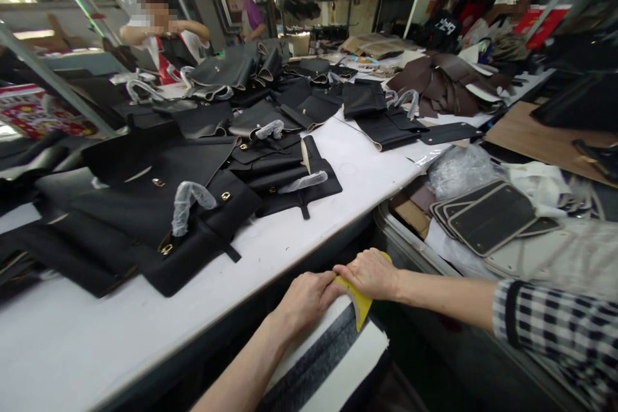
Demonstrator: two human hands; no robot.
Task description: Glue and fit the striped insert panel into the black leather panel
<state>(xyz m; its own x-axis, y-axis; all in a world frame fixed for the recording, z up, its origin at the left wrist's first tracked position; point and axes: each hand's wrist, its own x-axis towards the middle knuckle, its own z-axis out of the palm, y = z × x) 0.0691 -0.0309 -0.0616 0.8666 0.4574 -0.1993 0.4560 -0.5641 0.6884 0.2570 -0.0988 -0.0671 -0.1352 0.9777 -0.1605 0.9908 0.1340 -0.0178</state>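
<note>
My right hand (371, 275) is closed around a yellow curved piece (363, 309), its material unclear, which bends over the far end of a black and white panel (333, 347). My left hand (306, 299) is closed at the same end, on the panel's left edge, its thumb against the yellow piece and meeting my right hand. Fingers on the panel's far side are hidden. The panel is low in front of me, beside the table edge, with a dark strip between two white bands.
A long white table (270, 257) carries black leather bag parts (193, 161) with plastic-wrapped handles (188, 203). Brown leather pieces (434, 87) lie further back. At right, a bin holds flat black panels (492, 219) and clear plastic (466, 170). Other people (167, 32) stand across the table.
</note>
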